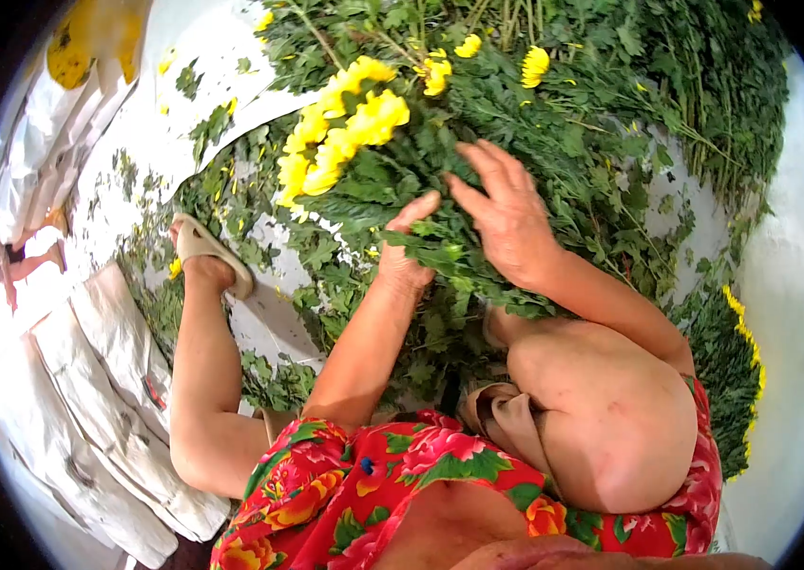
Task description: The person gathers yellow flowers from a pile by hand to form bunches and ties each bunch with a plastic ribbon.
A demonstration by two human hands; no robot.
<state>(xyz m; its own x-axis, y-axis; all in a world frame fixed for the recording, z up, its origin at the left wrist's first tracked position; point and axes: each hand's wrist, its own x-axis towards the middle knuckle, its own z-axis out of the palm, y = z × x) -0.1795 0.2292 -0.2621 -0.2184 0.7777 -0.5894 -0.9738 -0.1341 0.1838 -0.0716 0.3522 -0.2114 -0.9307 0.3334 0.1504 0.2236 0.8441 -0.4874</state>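
Several yellow chrysanthemum blooms [378,119] crown the leafy bunch [385,180] just beyond my left hand [407,256], its thumb against the leaves (the fingers are hidden, so I cannot tell their grip). My right hand [514,226] is spread, fingertips over the foliage at the bunch's right. A loose left hold could let stems slip; careless brushing could snag leaves or knock petals off.
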